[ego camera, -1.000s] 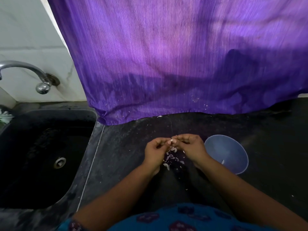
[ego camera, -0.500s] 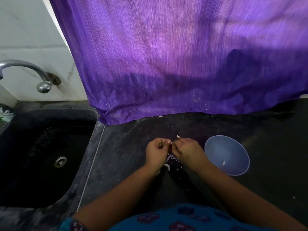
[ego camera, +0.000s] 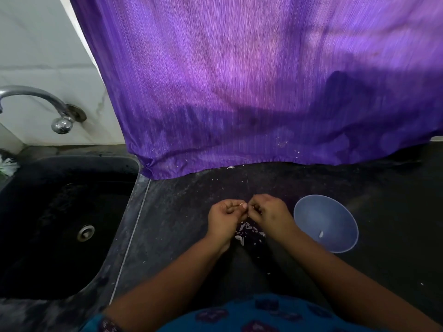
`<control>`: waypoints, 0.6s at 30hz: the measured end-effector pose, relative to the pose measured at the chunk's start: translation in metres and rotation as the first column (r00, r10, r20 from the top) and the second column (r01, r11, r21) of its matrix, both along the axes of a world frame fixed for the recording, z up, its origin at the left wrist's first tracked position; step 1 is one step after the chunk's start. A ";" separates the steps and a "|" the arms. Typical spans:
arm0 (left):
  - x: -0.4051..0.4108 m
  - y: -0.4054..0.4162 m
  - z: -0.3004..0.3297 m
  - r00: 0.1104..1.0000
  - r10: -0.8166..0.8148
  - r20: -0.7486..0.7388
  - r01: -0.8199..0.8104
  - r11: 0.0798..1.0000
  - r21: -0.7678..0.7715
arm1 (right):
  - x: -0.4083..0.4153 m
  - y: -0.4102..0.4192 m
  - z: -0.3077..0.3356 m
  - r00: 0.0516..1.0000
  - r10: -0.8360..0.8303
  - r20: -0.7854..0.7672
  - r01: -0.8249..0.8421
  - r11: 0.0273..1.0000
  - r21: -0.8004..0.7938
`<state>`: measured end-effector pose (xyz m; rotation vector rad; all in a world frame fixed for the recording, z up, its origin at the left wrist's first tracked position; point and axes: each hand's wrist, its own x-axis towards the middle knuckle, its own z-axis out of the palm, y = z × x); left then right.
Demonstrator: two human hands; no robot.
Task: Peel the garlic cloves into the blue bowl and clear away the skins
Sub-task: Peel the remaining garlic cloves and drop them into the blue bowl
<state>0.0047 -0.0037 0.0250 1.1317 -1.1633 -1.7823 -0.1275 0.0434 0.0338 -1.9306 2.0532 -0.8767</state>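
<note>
Blue bowl (ego camera: 309, 213) waits beside my right hand (ego camera: 269, 213).
Both it and my left hand (ego camera: 225, 215) pinch one garlic clove (ego camera: 245, 207) above the skins (ego camera: 247, 232).

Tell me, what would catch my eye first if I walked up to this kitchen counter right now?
The big purple cloth hanging over the back of the dark counter fills most of the view. Below it, the left hand and right hand meet fingertip to fingertip, pinching something small over a scatter of pale garlic skins. A blue bowl sits just right of the hands, and a black sink with a metal tap lies at the left.
</note>
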 end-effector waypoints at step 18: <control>0.004 -0.003 -0.006 0.999 -0.025 0.043 0.028 0.997 -0.067 | -0.003 0.001 0.009 0.957 -0.073 0.280 0.037 0.991 0.130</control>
